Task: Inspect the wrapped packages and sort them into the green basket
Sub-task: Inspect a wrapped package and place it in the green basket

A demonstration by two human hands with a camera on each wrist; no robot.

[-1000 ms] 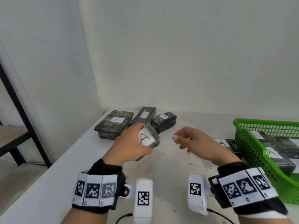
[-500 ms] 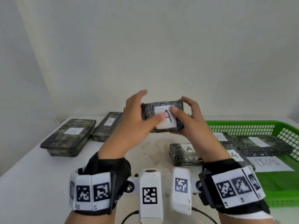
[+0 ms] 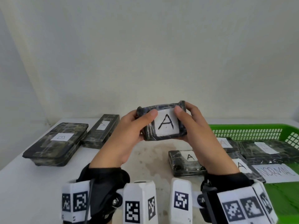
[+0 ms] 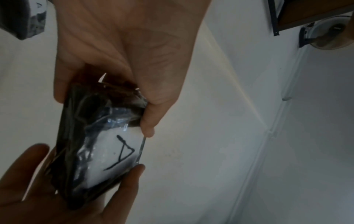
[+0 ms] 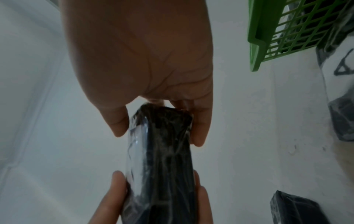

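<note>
Spare packages (image 3: 186, 161) beside green basket (image 3: 246, 130)

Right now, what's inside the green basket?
The green basket holds several dark wrapped packages with white labels, at least one reading A, lying partly on a white sheet lettered NORMAL. The right hand covers the basket's near left corner.

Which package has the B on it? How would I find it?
Start at the green basket, then cross the table to its far left. The B package lies flat there, the widest one; its slimmer neighbour carries another letter.
</note>
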